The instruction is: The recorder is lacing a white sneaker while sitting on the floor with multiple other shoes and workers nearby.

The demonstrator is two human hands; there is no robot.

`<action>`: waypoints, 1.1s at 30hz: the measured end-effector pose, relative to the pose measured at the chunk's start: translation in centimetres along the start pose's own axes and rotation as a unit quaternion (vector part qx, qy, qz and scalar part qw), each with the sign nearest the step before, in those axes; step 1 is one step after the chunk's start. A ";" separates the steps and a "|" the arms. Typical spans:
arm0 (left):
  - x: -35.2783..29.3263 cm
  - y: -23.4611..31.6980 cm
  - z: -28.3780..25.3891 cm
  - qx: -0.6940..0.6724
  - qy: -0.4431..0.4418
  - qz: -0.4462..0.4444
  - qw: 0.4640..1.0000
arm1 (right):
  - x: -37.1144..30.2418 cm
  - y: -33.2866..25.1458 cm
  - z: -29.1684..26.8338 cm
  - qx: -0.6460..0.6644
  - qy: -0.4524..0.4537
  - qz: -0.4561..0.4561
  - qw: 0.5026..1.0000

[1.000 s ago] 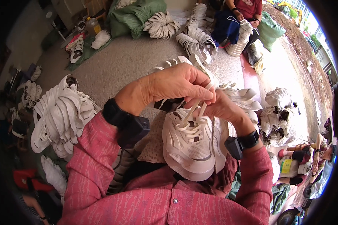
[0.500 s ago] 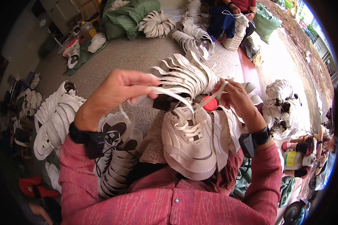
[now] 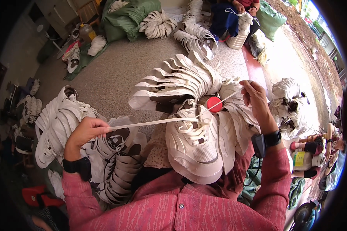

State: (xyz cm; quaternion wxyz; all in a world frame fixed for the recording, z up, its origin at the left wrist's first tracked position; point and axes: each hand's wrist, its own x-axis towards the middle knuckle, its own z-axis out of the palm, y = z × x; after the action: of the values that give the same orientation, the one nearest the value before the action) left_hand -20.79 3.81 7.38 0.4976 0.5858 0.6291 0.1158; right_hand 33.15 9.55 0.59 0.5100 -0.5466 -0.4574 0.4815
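A cream shoe upper with mesh panels lies in front of me at my lap, its toe pointing toward me. White lace crosses its lower eyelets. My left hand pinches one end of the shoelace, stretched out flat to the left. Up and to the right, my right hand pinches the other end, pulled taut at a slant. A round red lid sits just beyond the upper, under the right lace end. Behind it a fanned stack of cream uppers leans leftward.
Stacked white uppers lie at my left, with dark-lined ones by my left forearm. More shoe pieces are piled at right. Across the floor, a person handles a laced stack near a green sack.
My hands have moved apart: the left went down and left, the right outward to the right. The lace ends, slack and curved before, are now drawn straight.
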 end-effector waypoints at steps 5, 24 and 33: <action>-1.1 -4.1 0.1 -0.164 0.094 0.016 0.982 | 0.2 -2.2 0.6 -0.019 -0.002 -0.035 0.999; 1.1 0.9 5.9 -0.702 0.030 0.242 0.669 | 3.2 0.9 -6.7 0.366 0.180 0.059 0.911; 3.1 11.2 12.2 -0.286 -0.137 0.183 0.931 | -1.3 -0.6 2.7 0.045 -0.037 0.122 0.991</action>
State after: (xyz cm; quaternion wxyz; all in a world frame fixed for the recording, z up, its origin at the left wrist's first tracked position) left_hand -3.91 4.30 8.21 0.6957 0.5337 0.3770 0.2984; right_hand 30.35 8.60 1.23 0.4541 -0.5567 -0.3834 0.5804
